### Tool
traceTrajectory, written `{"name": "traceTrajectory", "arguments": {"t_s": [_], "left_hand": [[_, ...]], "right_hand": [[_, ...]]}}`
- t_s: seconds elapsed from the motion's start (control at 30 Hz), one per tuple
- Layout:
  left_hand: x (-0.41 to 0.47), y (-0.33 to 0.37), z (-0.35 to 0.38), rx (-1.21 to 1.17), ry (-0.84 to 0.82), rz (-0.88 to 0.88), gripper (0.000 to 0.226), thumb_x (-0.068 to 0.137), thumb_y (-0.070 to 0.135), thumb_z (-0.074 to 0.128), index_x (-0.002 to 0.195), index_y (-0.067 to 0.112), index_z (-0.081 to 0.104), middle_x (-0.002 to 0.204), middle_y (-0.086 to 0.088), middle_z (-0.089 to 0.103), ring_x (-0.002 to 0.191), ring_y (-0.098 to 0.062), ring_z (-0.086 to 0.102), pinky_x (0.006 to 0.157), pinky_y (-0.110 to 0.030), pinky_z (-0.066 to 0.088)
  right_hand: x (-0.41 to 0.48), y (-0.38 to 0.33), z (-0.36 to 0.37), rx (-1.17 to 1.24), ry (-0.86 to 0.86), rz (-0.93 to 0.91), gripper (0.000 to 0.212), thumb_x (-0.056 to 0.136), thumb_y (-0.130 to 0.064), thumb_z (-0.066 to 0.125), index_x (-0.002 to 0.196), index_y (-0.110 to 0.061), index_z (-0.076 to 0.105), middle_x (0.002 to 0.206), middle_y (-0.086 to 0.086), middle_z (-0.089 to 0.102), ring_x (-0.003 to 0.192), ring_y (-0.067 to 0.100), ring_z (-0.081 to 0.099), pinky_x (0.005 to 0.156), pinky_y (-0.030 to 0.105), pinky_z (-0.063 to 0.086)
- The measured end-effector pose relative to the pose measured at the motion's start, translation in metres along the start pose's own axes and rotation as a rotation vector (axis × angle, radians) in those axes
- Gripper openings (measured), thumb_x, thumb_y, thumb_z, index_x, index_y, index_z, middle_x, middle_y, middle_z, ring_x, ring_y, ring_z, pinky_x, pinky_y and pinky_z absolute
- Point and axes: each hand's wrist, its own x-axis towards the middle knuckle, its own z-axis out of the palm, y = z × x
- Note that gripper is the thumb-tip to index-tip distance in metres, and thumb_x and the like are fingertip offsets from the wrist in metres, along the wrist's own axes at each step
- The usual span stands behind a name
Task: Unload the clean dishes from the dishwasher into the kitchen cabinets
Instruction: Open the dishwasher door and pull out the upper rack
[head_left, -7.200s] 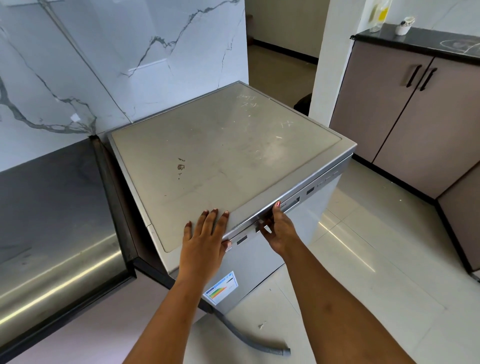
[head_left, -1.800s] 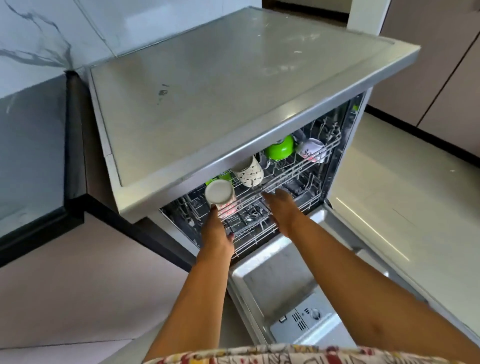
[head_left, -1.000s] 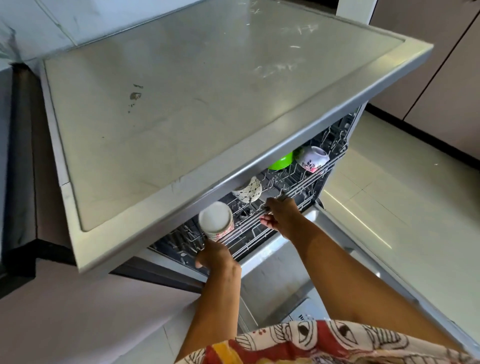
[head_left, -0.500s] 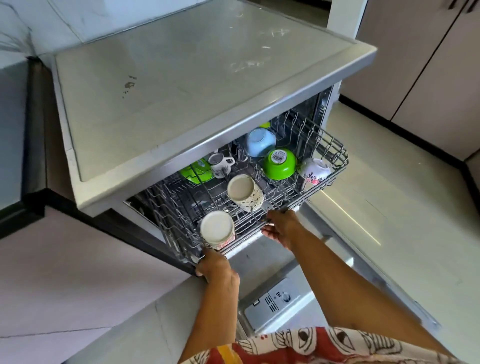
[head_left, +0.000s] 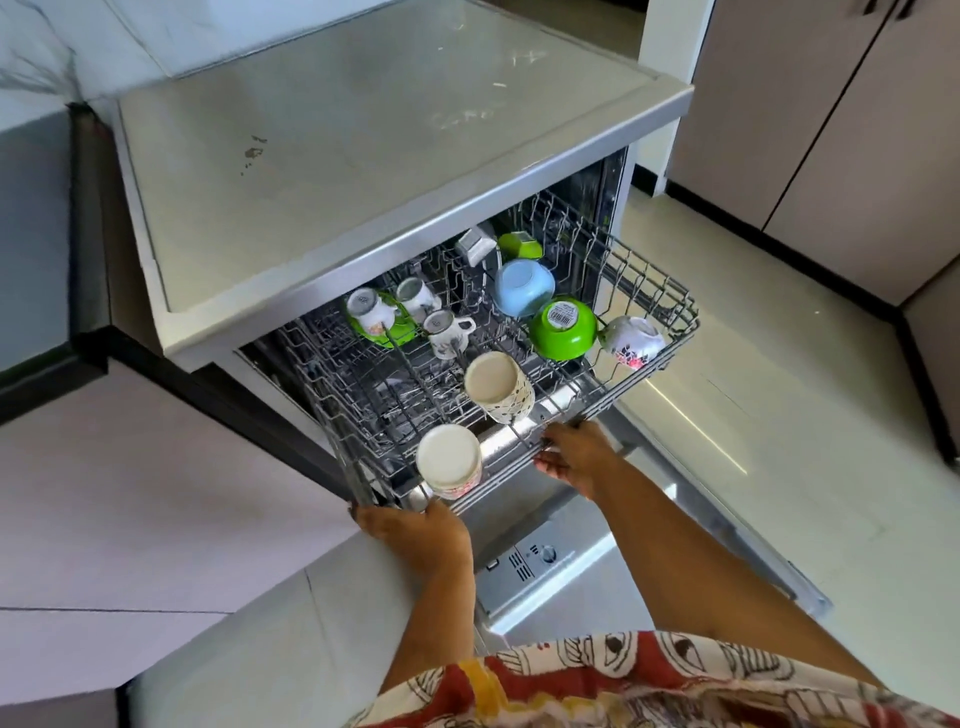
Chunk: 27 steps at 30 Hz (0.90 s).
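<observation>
Both arms reach down; the left hand (head_left: 415, 530) and right hand (head_left: 574, 457) curl round the wire rack's (head_left: 649, 291) front rim. On the rack, glossy rounded bowls and cups sit upturned.

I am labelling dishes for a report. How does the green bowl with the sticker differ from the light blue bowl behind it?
The green bowl has a barcode sticker on its base; the light blue bowl shows none. The green bowl sits nearer the front of the upper rack, the light blue bowl behind it. Both lie bottom-up in that rack.
</observation>
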Motion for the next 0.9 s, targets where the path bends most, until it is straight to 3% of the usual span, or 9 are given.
{"name": "traceTrajectory", "arguments": {"t_s": [0.17, 0.27, 0.33, 0.4, 0.53, 0.67, 0.77, 0.9], "left_hand": [[-0.013, -0.002, -0.019, 0.262, -0.015, 0.209, 0.099, 0.079, 0.008, 0.070, 0.147, -0.002, -0.002, 0.156, -0.022, 0.004, 0.143, -0.038, 0.013, 0.114, -0.043, 0.022], [-0.015, 0.004, -0.026, 0.361, -0.027, 0.457, 0.097, 0.075, 0.009, 0.074, 0.147, -0.003, 0.010, 0.153, -0.026, 0.016, 0.140, -0.040, 0.022, 0.111, -0.046, 0.029], [-0.015, 0.003, -0.022, 0.563, -0.147, 0.714, 0.091, 0.071, 0.019, 0.077, 0.144, -0.001, 0.026, 0.149, -0.023, 0.028, 0.137, -0.038, 0.030, 0.106, -0.050, 0.038], [-0.016, -0.001, -0.017, 0.736, -0.287, 0.888, 0.086, 0.072, 0.033, 0.075, 0.143, 0.006, 0.033, 0.151, -0.017, 0.030, 0.138, -0.035, 0.030, 0.106, -0.049, 0.035], [-0.008, -0.008, -0.015, 0.792, -0.400, 0.770, 0.087, 0.080, 0.039, 0.068, 0.149, 0.014, 0.021, 0.156, -0.012, 0.016, 0.143, -0.034, 0.016, 0.112, -0.045, 0.026], [-0.006, -0.014, -0.022, 0.818, -0.396, 0.662, 0.102, 0.077, 0.043, 0.070, 0.148, 0.001, 0.009, 0.152, -0.019, 0.024, 0.140, -0.033, 0.027, 0.110, -0.041, 0.033], [-0.007, -0.014, -0.026, 0.855, -0.409, 0.619, 0.099, 0.083, 0.048, 0.062, 0.147, -0.001, 0.005, 0.152, -0.018, 0.024, 0.140, -0.030, 0.029, 0.111, -0.038, 0.033], [-0.012, -0.015, -0.027, 0.878, -0.434, 0.585, 0.097, 0.084, 0.051, 0.058, 0.146, 0.000, 0.003, 0.147, -0.013, 0.038, 0.131, -0.025, 0.044, 0.106, -0.034, 0.036]], "right_hand": [[-0.001, 0.001, 0.000, 0.017, 0.009, 0.004, 0.012, 0.093, -0.007, 0.054, 0.089, -0.010, 0.043, 0.082, 0.010, 0.058, 0.065, 0.022, 0.059, 0.044, 0.024, 0.053], [0.000, 0.006, 0.000, 0.035, -0.004, 0.007, 0.012, 0.093, -0.008, 0.054, 0.099, -0.008, 0.043, 0.085, 0.011, 0.058, 0.068, 0.023, 0.060, 0.049, 0.028, 0.054], [0.000, 0.008, -0.001, 0.046, -0.007, 0.002, 0.010, 0.094, -0.007, 0.053, 0.092, -0.009, 0.043, 0.085, 0.011, 0.057, 0.069, 0.023, 0.059, 0.054, 0.031, 0.053], [-0.002, 0.009, 0.001, 0.059, 0.002, -0.004, 0.012, 0.094, -0.007, 0.052, 0.088, -0.009, 0.042, 0.082, 0.010, 0.056, 0.068, 0.022, 0.058, 0.056, 0.032, 0.053], [-0.003, 0.009, 0.001, 0.068, 0.039, 0.008, 0.016, 0.095, -0.008, 0.051, 0.085, -0.012, 0.040, 0.082, 0.011, 0.055, 0.068, 0.023, 0.059, 0.057, 0.034, 0.053], [-0.005, 0.015, 0.001, 0.072, 0.060, 0.026, 0.011, 0.094, -0.005, 0.051, 0.092, -0.007, 0.041, 0.083, 0.012, 0.054, 0.068, 0.024, 0.059, 0.068, 0.037, 0.054], [-0.009, 0.019, 0.001, 0.066, 0.068, 0.025, 0.017, 0.093, -0.004, 0.051, 0.082, -0.010, 0.040, 0.081, 0.013, 0.054, 0.067, 0.024, 0.059, 0.071, 0.038, 0.053], [-0.014, 0.021, -0.005, 0.060, 0.068, 0.022, 0.014, 0.093, -0.005, 0.052, 0.084, -0.008, 0.042, 0.080, 0.013, 0.054, 0.067, 0.023, 0.059, 0.073, 0.040, 0.054]]}}
